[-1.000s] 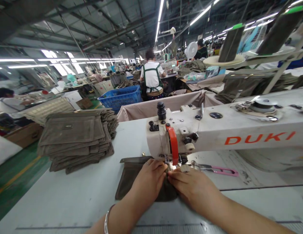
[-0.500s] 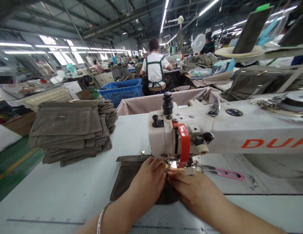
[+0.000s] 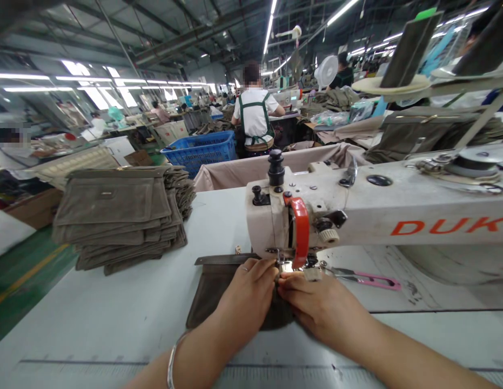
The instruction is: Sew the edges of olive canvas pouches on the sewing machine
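Observation:
A dark olive fabric piece (image 3: 208, 294) lies flat on the pale sewing table (image 3: 113, 319), its far end under the needle of a white sewing machine (image 3: 356, 213) with a red guard. My left hand (image 3: 247, 294) rests on the fabric, fingers curled and pressed down just left of the needle. My right hand (image 3: 316, 308) lies on it from the right, fingertips pinched at the presser foot and touching my left hand's fingers.
A tall stack of the same olive pieces (image 3: 121, 216) sits at the table's far left. Pink thread snips (image 3: 367, 279) lie right of the needle. Beyond the table are a blue basket (image 3: 202, 154), a cloth bin (image 3: 251, 170) and a person in a white shirt (image 3: 255, 121).
My hands have stayed on the fabric at the needle. The view shifted slightly, and the fabric has fed a little further under the foot.

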Motion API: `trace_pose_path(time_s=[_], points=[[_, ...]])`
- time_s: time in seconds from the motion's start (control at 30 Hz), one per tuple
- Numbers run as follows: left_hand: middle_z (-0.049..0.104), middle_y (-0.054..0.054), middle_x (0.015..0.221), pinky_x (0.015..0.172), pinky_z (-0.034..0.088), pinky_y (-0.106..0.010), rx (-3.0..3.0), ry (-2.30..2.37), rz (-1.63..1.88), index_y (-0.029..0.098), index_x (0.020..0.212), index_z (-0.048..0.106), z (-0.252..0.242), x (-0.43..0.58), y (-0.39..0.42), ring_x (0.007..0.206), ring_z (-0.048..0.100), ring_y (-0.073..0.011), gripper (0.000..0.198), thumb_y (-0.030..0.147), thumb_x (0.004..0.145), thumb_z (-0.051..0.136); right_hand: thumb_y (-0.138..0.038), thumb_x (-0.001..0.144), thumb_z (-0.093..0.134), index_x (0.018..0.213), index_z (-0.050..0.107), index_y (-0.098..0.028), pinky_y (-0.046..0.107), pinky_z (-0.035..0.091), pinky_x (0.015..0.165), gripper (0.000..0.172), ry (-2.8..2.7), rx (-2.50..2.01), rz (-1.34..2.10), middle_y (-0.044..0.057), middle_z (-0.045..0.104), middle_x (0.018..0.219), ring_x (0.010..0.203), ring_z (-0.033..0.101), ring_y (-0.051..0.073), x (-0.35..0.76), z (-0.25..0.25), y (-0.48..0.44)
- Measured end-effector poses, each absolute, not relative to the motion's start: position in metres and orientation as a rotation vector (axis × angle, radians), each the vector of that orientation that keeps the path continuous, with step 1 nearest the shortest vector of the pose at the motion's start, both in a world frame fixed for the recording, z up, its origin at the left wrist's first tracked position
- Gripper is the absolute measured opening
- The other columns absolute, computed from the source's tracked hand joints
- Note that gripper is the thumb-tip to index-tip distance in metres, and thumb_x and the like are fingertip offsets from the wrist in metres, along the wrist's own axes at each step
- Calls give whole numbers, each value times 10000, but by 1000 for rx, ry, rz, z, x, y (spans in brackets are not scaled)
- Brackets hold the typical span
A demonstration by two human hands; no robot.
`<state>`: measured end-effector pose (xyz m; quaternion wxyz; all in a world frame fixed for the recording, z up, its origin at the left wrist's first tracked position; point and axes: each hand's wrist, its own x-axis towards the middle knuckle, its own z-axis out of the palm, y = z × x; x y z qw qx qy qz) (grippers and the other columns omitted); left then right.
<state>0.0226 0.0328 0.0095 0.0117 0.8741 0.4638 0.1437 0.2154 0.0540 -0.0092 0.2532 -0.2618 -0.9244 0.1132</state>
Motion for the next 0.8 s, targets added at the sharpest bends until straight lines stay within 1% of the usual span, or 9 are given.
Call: trace_pose_path(time_s=[0.17,0.3,0.47,0.63,0.8], points=[[647,-100,1200,1012,415,-423,2746,1434,421,181,1115,624,8,22,35,1199,534,-245,267,112,926,448,-99,874,493,1031,691,-159,332,512,932,259,-2515,-745,321,79,708,1005,1027,635,202,216,-8,54],[652,-97,1188,991,431,-414,2771,1406,419,186,1136,619,8,21,33,1176,548,-242,276,107,919,467,-94,875,499,1056,682,-151,326,509,939,264,-2571,-728,280,94,696,1062,1050,626,197,217,-10,50],[657,-99,1174,975,449,-431,2778,1400,449,186,1156,611,6,21,30,1152,558,-245,295,107,921,451,-99,869,510,1062,685,-156,342,520,937,266,-2607,-728,236,96,696,1077,1043,635,205,217,-11,49],[643,-124,1195,984,447,-436,2758,1394,547,139,1141,605,6,22,32,1147,549,-252,275,116,942,417,-80,867,473,1073,682,-134,344,543,903,298,-2592,-704,214,107,695,1089,1026,644,212,218,-11,47],[634,-111,1201,1010,421,-442,2722,1404,498,156,1147,595,9,23,33,1155,540,-251,276,106,931,431,-62,850,473,1059,686,-110,359,542,907,302,-2581,-703,217,115,697,1078,1029,643,229,218,-8,49]])
